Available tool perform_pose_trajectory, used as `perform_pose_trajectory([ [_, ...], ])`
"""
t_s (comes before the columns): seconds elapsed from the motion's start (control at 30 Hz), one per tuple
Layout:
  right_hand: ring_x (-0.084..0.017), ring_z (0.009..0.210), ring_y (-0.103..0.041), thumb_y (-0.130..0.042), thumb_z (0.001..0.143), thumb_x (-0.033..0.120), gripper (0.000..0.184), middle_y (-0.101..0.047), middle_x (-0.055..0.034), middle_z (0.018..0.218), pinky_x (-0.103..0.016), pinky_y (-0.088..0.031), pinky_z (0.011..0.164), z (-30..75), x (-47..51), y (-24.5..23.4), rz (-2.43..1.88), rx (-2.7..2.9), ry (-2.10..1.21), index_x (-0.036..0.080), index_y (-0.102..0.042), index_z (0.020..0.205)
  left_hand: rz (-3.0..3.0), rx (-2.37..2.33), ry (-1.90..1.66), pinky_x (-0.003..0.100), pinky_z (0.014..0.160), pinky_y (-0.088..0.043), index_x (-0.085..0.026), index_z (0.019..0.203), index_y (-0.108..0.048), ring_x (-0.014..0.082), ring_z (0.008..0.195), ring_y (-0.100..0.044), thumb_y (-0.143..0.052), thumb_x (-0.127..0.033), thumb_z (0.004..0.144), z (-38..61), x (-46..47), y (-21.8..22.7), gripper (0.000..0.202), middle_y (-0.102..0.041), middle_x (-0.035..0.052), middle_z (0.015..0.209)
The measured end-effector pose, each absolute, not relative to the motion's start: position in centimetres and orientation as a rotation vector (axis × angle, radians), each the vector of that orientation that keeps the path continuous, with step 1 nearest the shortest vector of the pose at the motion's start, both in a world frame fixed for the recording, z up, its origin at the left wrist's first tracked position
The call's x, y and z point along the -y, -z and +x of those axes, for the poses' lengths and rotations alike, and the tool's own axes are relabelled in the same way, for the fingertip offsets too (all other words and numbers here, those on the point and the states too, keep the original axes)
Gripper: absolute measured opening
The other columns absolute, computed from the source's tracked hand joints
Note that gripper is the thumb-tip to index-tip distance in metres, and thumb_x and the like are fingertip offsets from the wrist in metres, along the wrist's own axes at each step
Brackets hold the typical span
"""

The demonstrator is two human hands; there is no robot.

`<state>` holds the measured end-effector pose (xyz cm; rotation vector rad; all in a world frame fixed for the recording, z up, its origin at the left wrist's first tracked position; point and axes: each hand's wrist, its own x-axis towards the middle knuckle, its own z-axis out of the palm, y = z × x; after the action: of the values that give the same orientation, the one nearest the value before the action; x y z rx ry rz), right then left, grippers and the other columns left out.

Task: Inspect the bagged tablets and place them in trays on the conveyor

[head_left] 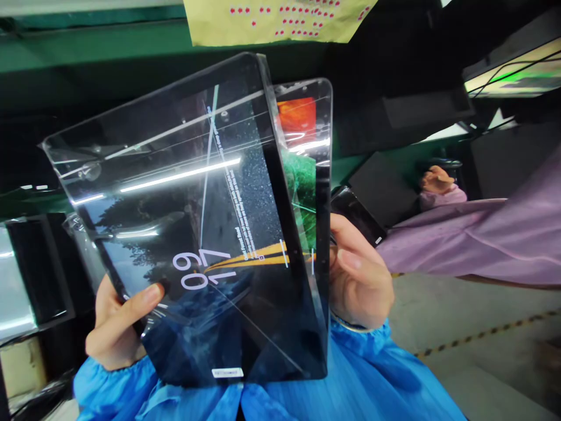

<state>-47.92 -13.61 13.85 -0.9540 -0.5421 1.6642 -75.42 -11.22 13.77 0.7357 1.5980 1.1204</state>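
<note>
My left hand [120, 324] is closed on the lower left edge of a tablet [184, 193], its thumb on the glass. That tablet is lit, showing a large clock and small text turned sideways, and its face has glossy clear film and light reflections. Behind it, partly covered, is a second tablet [323, 193] with an orange and green picture on its screen. My right hand [362, 272] grips the right edge of this rear tablet; some of its fingers are hidden behind. Both tablets overlap and tilt in front of my blue sleeves.
A yellow sheet with red marks [280, 35] hangs at the top. To the right are a co-worker's purple sleeve [460, 242] and hand [438, 178], close to a dark device [357, 213]. Film-wrapped items stand at left; a striped line [486, 334] marks the floor.
</note>
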Motion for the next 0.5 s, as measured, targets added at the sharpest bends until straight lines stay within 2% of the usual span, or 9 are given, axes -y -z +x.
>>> perform_pose_trajectory([
  [0.2,-0.019,0.053,-0.067,-0.057,0.096,0.044,0.046,-0.074,-0.0040,0.077,-0.023,-0.048,0.041,-47.7,13.6,-13.9,-0.893,0.582,-1.677,0.024,-0.060,0.137,0.700,-1.632,-1.103,0.048,0.060,-0.070,-0.022,0.089,-0.081,0.0386,0.080,-0.078,-0.078,-0.023,0.056,-74.9,11.2,-13.9,0.034,-0.078,0.0039,0.076],
  [0.37,-0.014,0.055,-0.067,-0.060,0.097,0.036,0.035,-0.074,-0.0002,0.076,-0.018,-0.050,0.045,-47.9,13.3,-14.4,-0.821,0.588,-1.656,0.030,-0.066,0.131,0.699,-1.703,-0.981,0.047,0.061,-0.071,-0.029,0.105,-0.078,0.0378,0.090,-0.078,-0.071,-0.024,0.061,-73.6,11.1,-15.1,0.045,-0.079,0.0000,0.082],
  [0.5,-0.012,0.054,-0.066,-0.063,0.095,0.033,0.033,-0.072,0.0015,0.074,-0.016,-0.049,0.045,-48.0,13.0,-14.8,-0.805,0.584,-1.637,0.029,-0.067,0.128,0.713,-1.731,-0.948,0.047,0.064,-0.071,-0.032,0.111,-0.077,0.0371,0.092,-0.078,-0.069,-0.025,0.062,-73.5,11.1,-15.5,0.050,-0.079,-0.0020,0.082],
])
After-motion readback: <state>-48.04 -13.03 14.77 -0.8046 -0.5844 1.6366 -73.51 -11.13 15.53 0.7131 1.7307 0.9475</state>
